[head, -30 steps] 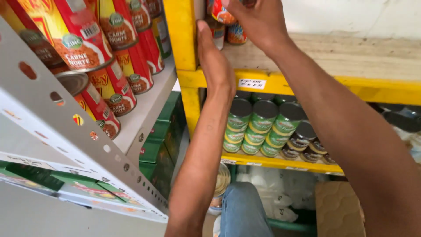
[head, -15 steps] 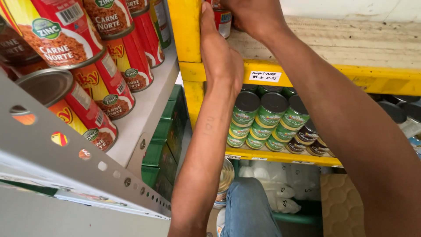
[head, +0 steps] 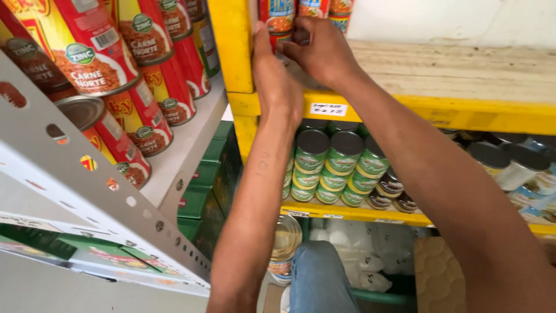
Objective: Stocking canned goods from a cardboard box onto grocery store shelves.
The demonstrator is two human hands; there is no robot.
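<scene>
Since half second ago, we see both hands lower in view, red can (head: 279,18) now plainer. Left hand (head: 277,81) flat against can's left side, fingers pressed together. Right hand (head: 322,51) curls fingers round can front. Can on far yellow shelf (head: 440,110), top cut off; neighbouring cans (head: 327,10) cropped too. Grip tightness: cannot tell.

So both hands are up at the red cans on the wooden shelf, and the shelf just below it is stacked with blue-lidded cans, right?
Not quite. The head view shows both hands, left hand and right hand, at the red cans on the wooden shelf, but the cans below have dark lids and green labels, not blue lids.
</scene>
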